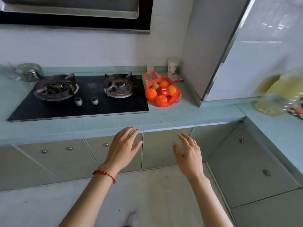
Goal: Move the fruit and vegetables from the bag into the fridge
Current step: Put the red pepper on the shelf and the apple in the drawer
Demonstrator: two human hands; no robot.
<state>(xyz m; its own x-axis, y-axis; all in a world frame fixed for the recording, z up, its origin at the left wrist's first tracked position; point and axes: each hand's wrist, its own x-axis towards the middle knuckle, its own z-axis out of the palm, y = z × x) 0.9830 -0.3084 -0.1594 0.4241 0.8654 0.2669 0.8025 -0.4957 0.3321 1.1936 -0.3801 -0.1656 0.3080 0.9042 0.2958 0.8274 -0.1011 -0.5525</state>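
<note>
**Over the bench: reaching for the bag of fruit**

Above the pale green bench point(180, 115), in our single head view, we hold both hands out with nothing in them. Our left hand point(123, 145), with a red cord on its wrist, is spread with straight fingers in front of the bench edge. Our right hand point(188, 153) is beside it, fingers relaxed and a little apart. Neither touches anything.

We see the red plastic bag point(161, 89) resting on the bench, just beside the right edge of the black gas hob point(78, 99) and near the wall corner. Its mouth is open and its handles point(150, 76) stand loosely upward. Inside lie several oranges point(150, 93), a red fruit point(163, 91) in the middle and a couple of yellowish ones. A patterned cup point(173, 67) stands behind the bag. We cannot see the fridge from here.

We judge the step in hand to be the reach for the bag. To do it well, we gather both handles together before lifting, so the open mouth closes and no fruit rolls out. We lift straight up, clear of the hob's burner grates point(118, 86), and support the bag from beneath with our other hand, since thin plastic may stretch under this load.
</note>
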